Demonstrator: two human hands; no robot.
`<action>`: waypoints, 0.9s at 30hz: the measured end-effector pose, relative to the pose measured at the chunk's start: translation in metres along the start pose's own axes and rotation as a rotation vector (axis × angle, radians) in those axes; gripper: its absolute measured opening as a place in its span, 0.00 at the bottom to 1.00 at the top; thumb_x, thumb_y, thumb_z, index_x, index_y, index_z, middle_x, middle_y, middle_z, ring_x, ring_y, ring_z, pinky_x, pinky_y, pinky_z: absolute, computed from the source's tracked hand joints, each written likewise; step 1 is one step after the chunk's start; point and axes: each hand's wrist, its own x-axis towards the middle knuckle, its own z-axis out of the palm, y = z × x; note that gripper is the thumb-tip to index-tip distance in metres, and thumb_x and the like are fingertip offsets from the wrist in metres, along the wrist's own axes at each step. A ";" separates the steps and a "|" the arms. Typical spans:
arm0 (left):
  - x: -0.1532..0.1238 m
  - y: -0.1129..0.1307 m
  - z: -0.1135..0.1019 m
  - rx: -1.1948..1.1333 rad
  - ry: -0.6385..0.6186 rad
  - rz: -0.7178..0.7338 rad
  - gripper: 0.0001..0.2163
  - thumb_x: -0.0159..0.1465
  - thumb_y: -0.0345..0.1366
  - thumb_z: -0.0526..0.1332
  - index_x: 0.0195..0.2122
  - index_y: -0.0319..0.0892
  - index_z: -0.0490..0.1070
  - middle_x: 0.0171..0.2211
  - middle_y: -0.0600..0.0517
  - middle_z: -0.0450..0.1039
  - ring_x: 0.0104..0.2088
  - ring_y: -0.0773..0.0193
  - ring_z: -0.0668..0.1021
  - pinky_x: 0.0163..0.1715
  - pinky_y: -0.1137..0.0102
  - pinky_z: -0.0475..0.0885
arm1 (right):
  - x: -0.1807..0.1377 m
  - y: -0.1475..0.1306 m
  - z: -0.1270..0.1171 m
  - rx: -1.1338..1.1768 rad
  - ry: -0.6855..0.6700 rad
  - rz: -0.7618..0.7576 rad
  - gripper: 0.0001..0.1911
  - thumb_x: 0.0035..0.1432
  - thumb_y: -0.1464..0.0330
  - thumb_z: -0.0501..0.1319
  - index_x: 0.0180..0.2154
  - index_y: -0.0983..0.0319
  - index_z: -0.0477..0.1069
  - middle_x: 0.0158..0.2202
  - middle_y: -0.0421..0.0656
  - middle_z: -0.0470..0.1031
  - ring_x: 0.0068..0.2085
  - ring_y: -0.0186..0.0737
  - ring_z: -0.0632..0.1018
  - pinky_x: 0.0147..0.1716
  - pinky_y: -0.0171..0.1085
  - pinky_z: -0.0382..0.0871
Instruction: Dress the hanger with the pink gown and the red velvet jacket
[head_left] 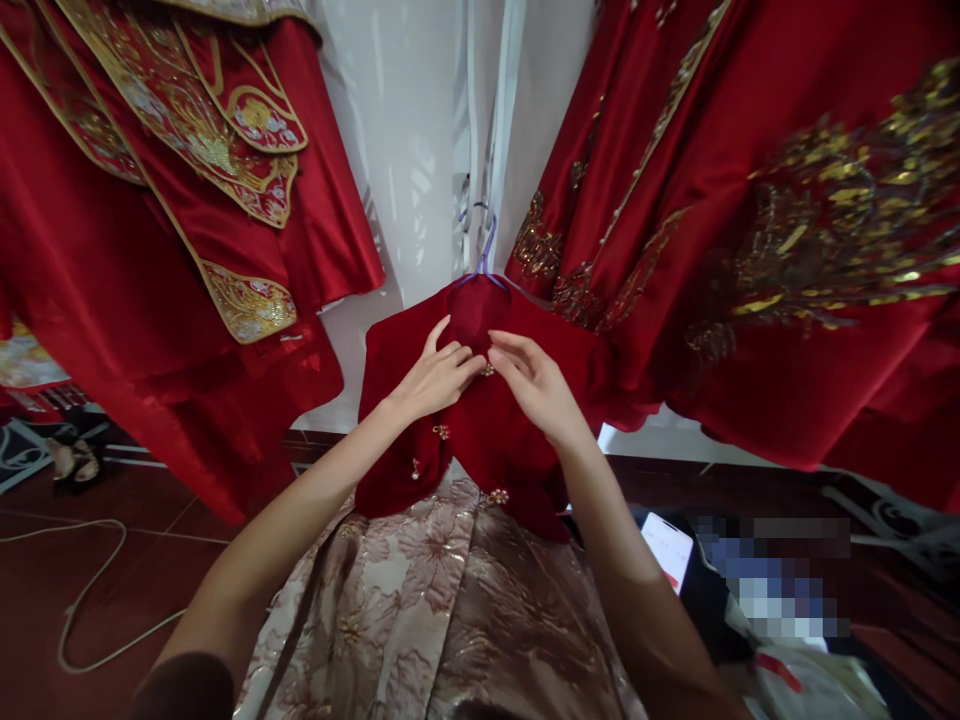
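A short red velvet jacket (525, 430) hangs on a purple hanger (486, 250), with beaded flower clasps (497, 497) along its front opening. My left hand (442, 378) lies at the neckline, fingers bent around the jacket's front edge and one digit stretched up toward the collar. On the other side of the opening, my right hand (536, 385) pinches the opposite edge between thumb and fingers. Between both hands shows the top clasp (489, 369), partly covered by fingertips. Below the jacket hangs a pinkish-gold floral brocade skirt (405, 600).
Red embroidered garments hang at left (247, 220) and right (750, 260), close to the white wall (397, 130). A lit phone (666, 550) lies at lower right, near plastic packaging (814, 680). A pale cable (71, 620) and dark shoes (75, 462) are on the floor at left.
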 end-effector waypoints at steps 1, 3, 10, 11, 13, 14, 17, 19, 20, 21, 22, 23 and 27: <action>-0.001 -0.002 0.000 0.054 0.008 -0.007 0.07 0.60 0.32 0.55 0.36 0.45 0.71 0.28 0.52 0.70 0.37 0.60 0.74 0.61 0.49 0.48 | 0.007 -0.003 0.008 0.004 -0.013 0.048 0.25 0.58 0.56 0.56 0.54 0.61 0.61 0.57 0.49 0.65 0.58 0.42 0.67 0.57 0.44 0.62; -0.004 -0.004 0.000 0.167 0.068 -0.053 0.09 0.62 0.32 0.53 0.41 0.42 0.70 0.30 0.49 0.71 0.38 0.58 0.74 0.59 0.48 0.49 | 0.017 -0.006 0.023 -0.062 0.017 0.162 0.33 0.59 0.52 0.52 0.59 0.66 0.55 0.60 0.55 0.60 0.61 0.48 0.63 0.58 0.48 0.59; -0.013 -0.010 -0.013 0.475 0.342 -0.404 0.28 0.58 0.24 0.52 0.61 0.39 0.53 0.59 0.36 0.56 0.59 0.42 0.60 0.56 0.39 0.47 | 0.019 0.020 0.039 -0.661 0.445 0.147 0.49 0.56 0.48 0.53 0.62 0.78 0.39 0.61 0.73 0.43 0.63 0.72 0.46 0.56 0.66 0.44; -0.014 -0.015 -0.014 0.489 0.348 -0.439 0.31 0.56 0.24 0.54 0.62 0.39 0.50 0.61 0.35 0.51 0.61 0.39 0.56 0.56 0.38 0.46 | 0.019 0.026 0.034 -0.695 0.468 0.121 0.47 0.57 0.48 0.52 0.62 0.78 0.41 0.60 0.73 0.47 0.62 0.71 0.50 0.55 0.65 0.46; -0.018 -0.029 -0.014 0.472 0.317 -0.518 0.39 0.51 0.24 0.60 0.63 0.39 0.45 0.63 0.34 0.44 0.63 0.35 0.51 0.56 0.36 0.46 | 0.019 0.038 0.021 -0.755 0.509 0.074 0.44 0.58 0.49 0.50 0.60 0.79 0.46 0.56 0.72 0.55 0.60 0.68 0.57 0.55 0.61 0.51; -0.020 -0.037 -0.014 0.435 0.281 -0.552 0.43 0.48 0.24 0.63 0.64 0.39 0.43 0.64 0.34 0.41 0.63 0.35 0.49 0.57 0.38 0.47 | 0.020 0.042 0.012 -0.788 0.537 0.050 0.42 0.58 0.49 0.50 0.59 0.79 0.49 0.54 0.71 0.58 0.58 0.66 0.61 0.54 0.60 0.54; -0.027 -0.062 -0.015 0.258 0.187 -0.564 0.48 0.44 0.22 0.66 0.64 0.39 0.39 0.65 0.34 0.35 0.63 0.40 0.53 0.59 0.50 0.57 | 0.022 0.048 -0.016 -0.880 0.610 -0.013 0.35 0.61 0.50 0.47 0.52 0.75 0.61 0.47 0.65 0.67 0.52 0.62 0.67 0.51 0.57 0.58; -0.029 -0.075 -0.021 0.181 0.198 -0.545 0.46 0.46 0.21 0.63 0.63 0.40 0.39 0.65 0.35 0.35 0.61 0.46 0.61 0.57 0.57 0.63 | 0.025 0.047 -0.033 -0.933 0.604 -0.039 0.33 0.61 0.50 0.46 0.50 0.73 0.64 0.45 0.63 0.69 0.50 0.60 0.69 0.50 0.55 0.59; -0.029 -0.080 -0.026 0.172 0.216 -0.557 0.44 0.47 0.21 0.61 0.63 0.41 0.40 0.65 0.37 0.39 0.58 0.49 0.65 0.55 0.59 0.65 | 0.027 0.045 -0.041 -0.957 0.583 -0.040 0.33 0.61 0.50 0.46 0.49 0.73 0.64 0.45 0.63 0.69 0.50 0.59 0.69 0.50 0.55 0.59; -0.029 -0.085 -0.033 0.179 0.225 -0.586 0.41 0.49 0.21 0.59 0.63 0.42 0.43 0.64 0.38 0.46 0.55 0.51 0.68 0.53 0.59 0.67 | 0.030 0.044 -0.047 -0.979 0.552 -0.027 0.33 0.61 0.50 0.46 0.50 0.73 0.65 0.45 0.63 0.69 0.50 0.59 0.70 0.50 0.54 0.60; -0.027 -0.089 -0.039 0.202 0.219 -0.624 0.38 0.50 0.21 0.58 0.62 0.44 0.46 0.61 0.41 0.55 0.53 0.52 0.71 0.51 0.60 0.68 | 0.033 0.042 -0.052 -0.998 0.517 0.001 0.34 0.60 0.49 0.46 0.51 0.72 0.64 0.45 0.63 0.70 0.50 0.60 0.70 0.50 0.54 0.60; -0.026 -0.092 -0.046 0.234 0.197 -0.659 0.35 0.50 0.21 0.57 0.60 0.45 0.52 0.57 0.43 0.63 0.50 0.53 0.73 0.49 0.60 0.68 | 0.036 0.042 -0.056 -1.013 0.482 0.041 0.35 0.60 0.48 0.47 0.51 0.72 0.64 0.46 0.63 0.69 0.50 0.60 0.70 0.49 0.54 0.60; -0.017 -0.104 -0.070 0.374 0.117 -0.693 0.22 0.51 0.24 0.56 0.47 0.44 0.69 0.42 0.46 0.75 0.46 0.50 0.75 0.45 0.63 0.68 | 0.053 0.045 -0.065 -1.026 0.402 0.213 0.40 0.58 0.44 0.44 0.52 0.73 0.64 0.48 0.65 0.68 0.52 0.62 0.69 0.50 0.56 0.59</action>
